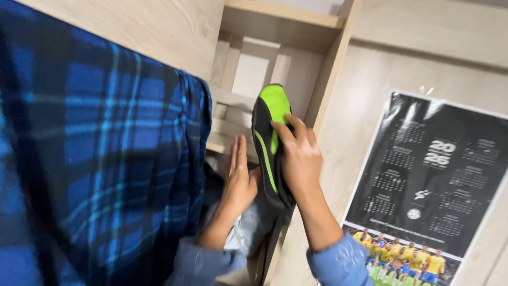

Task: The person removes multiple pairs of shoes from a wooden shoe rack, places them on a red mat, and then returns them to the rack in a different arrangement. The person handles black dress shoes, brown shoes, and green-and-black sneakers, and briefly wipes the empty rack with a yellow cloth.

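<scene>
Head view shows the right hand (300, 159) with fingers wrapped around a black and lime-green shoe (269, 143), held upright in front of a wooden shelf unit (275, 58). The left hand (238, 180) lies flat and open, fingers together, just left of the shoe. A blue plaid cloth (95, 153) hangs at left; a dark wall calendar (439, 175) hangs at right.

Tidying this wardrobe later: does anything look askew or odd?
The black and green shoe stands on end, toe up, pressed between both hands. The wall poster hangs tilted.
</scene>
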